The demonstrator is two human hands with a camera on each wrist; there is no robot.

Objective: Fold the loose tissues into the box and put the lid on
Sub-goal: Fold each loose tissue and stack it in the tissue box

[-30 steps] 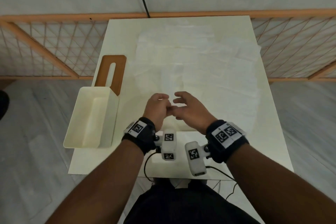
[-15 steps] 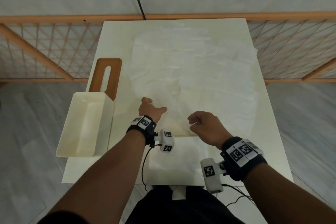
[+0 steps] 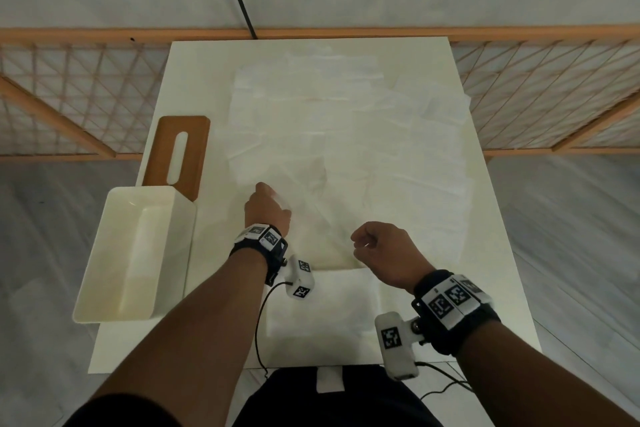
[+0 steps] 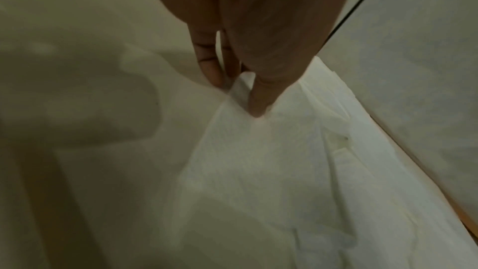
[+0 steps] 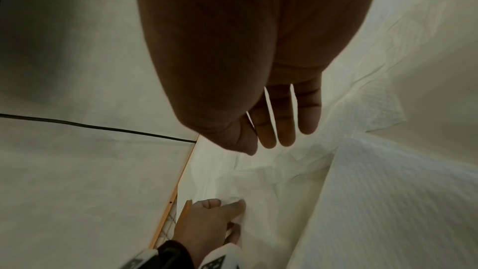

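Currently the left hand (image 3: 268, 210) pinches the near-left corner of one tissue (image 4: 258, 150) between thumb and fingertips (image 4: 258, 101); the left-wrist view shows the sheet gathered into a peak at that grip and draped away from it. The right hand (image 3: 384, 253) sits to the right of it, just above the same sheet, with its fingers curled in the head view; the right-wrist view shows those fingers (image 5: 284, 128) hanging loosely, apart from the paper and holding nothing visible. The loose tissues (image 3: 346, 135) lie spread in overlapping sheets over most of the table (image 3: 187, 80), from the hands to the far edge. A stack of folded tissue (image 3: 322, 308) lies at the near edge, between the forearms. The box (image 3: 135, 253) stands open at the near-left corner of the table, well to the left of the left hand, and no tissue is visible in it. The lid (image 3: 180, 152), brown with a slot, lies flat just beyond the box, touching or nearly touching its far wall. The step in hand appears to be the pickup of one sheet for folding; the task is judged to be at an early stage, with packing and lidding not yet done. The next move calls for a second grip by the right hand on the opposite corner, so that the sheet lifts clear of its neighbours. Thin paper is likely to drag adjacent sheets or tear if it is pulled from one corner alone.
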